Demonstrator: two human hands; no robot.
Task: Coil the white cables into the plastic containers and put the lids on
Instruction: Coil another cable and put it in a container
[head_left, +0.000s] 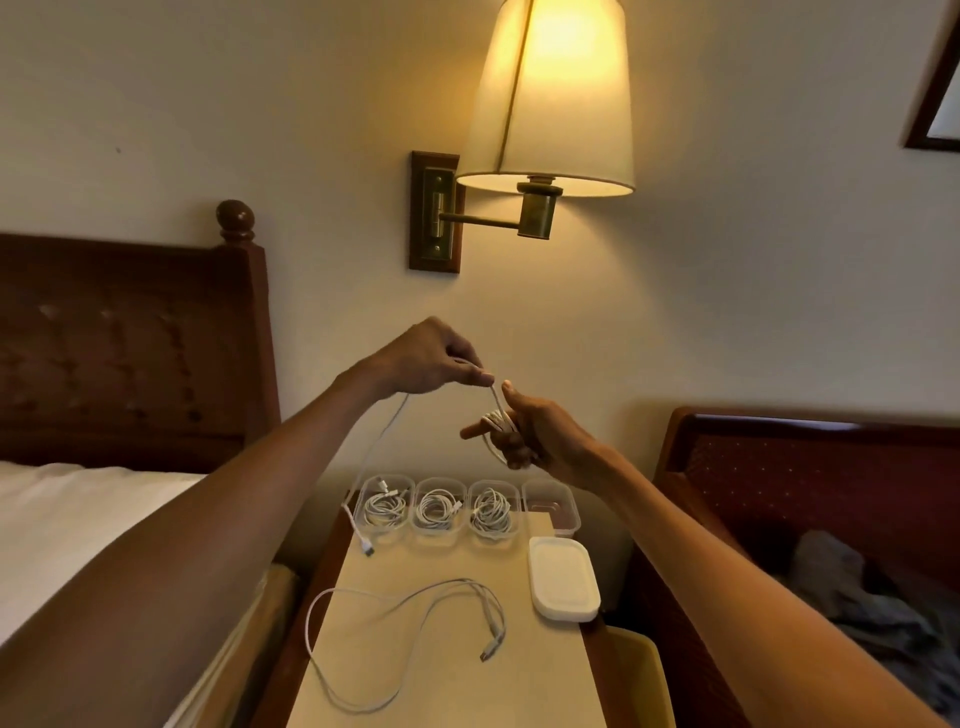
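Head view, three containers (439, 535), coiled cables (435, 506) inside

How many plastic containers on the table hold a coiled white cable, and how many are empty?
Containers with a coiled cable: 3
Empty container: 1
Total: 4 containers

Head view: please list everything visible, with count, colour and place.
Clear plastic containers: four, row at table's far end; rightmost empty.
Coiled white cables: three, one in each other container.
Loose white cable: at least one, table's near side.
White plastic lids: stack, count unclear, table's right edge.
Beige table: one, centre.
Lit wall lamp: one, cream shade, above.
Dark wooden headboard: one, left.
Red chair: one, right.
Half-coiled white cable: one, between hands.
Left hand: pinches it.
Right hand: cable wound round its fingers.
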